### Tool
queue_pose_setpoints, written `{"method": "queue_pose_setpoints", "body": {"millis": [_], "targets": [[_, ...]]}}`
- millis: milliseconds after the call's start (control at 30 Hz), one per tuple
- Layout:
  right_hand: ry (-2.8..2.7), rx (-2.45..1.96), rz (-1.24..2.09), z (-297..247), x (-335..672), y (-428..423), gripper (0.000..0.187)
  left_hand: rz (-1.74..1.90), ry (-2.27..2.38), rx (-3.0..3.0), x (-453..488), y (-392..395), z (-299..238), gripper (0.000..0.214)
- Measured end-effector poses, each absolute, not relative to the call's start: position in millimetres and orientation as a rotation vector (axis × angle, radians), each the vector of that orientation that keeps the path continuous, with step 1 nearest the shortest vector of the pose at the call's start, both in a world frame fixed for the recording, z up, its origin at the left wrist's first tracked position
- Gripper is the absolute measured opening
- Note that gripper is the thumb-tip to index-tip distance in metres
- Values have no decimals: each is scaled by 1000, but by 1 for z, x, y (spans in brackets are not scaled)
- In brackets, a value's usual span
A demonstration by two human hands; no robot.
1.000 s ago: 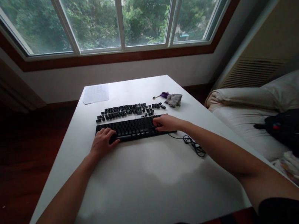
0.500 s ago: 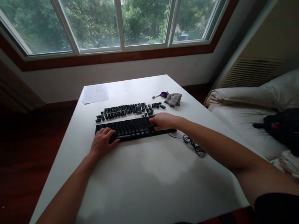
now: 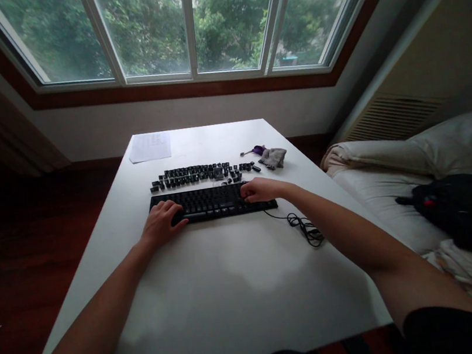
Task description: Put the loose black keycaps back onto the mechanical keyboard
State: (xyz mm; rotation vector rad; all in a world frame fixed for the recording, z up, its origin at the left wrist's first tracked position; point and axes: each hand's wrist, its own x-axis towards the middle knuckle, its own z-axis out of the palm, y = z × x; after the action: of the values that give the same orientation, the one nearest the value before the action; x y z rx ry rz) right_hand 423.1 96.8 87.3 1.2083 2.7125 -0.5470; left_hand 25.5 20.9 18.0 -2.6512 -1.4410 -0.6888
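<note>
A black keyboard (image 3: 208, 200) lies lengthwise across the white table, with keycaps off over much of it. My left hand (image 3: 163, 222) grips its left end, fingers over the top and the thumb along the front edge. Over the right part of the keyboard my right hand (image 3: 261, 188) is closed, its fingertips pressed together and pointing down at the keys. Whatever those fingers pinch is hidden or too small to name. Just behind the keyboard, loose black keycaps (image 3: 191, 175) lie in rough rows.
A grey cloth (image 3: 274, 158) and a purple-handled brush (image 3: 258, 150) lie at the back right. Printed paper (image 3: 150, 147) rests in the far left corner. The coiled cable (image 3: 308, 231) sits beneath my right forearm. A dark bag (image 3: 463, 214) lies on the bedding to the right.
My right hand has shifted slightly to the right over the keyboard and stays closed. My left hand keeps its place on the left end.
</note>
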Motion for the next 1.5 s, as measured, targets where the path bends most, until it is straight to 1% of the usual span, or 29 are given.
{"method": "queue_pose_setpoints", "body": {"millis": [100, 300, 600, 700, 1133, 1300, 1367, 1433, 1500], "targets": [[2732, 1197, -567, 87, 423, 98, 17, -676, -1439, -2645, 25, 20, 18, 32], [2706, 1206, -329, 95, 411, 91, 14, -679, -1443, -2644, 25, 21, 17, 33], [2628, 1231, -52, 98, 395, 72, 21, -668, -1445, -2640, 26, 21, 18, 33], [2595, 1256, -21, 100, 391, 67, 22, -671, -1449, -2648, 26, 21, 18, 34], [2587, 1264, -183, 96, 402, 77, 20, -684, -1449, -2642, 26, 21, 17, 32], [2612, 1294, -133, 90, 404, 78, 17, -667, -1453, -2646, 26, 22, 17, 32], [2656, 1303, -210, 89, 409, 81, 14, -677, -1457, -2643, 26, 22, 17, 31], [2760, 1347, -353, 89, 415, 85, 13, -676, -1456, -2642, 25, 22, 17, 31], [2938, 1436, -582, 88, 419, 89, 25, -665, -1450, -2645, 25, 22, 17, 32]]}}
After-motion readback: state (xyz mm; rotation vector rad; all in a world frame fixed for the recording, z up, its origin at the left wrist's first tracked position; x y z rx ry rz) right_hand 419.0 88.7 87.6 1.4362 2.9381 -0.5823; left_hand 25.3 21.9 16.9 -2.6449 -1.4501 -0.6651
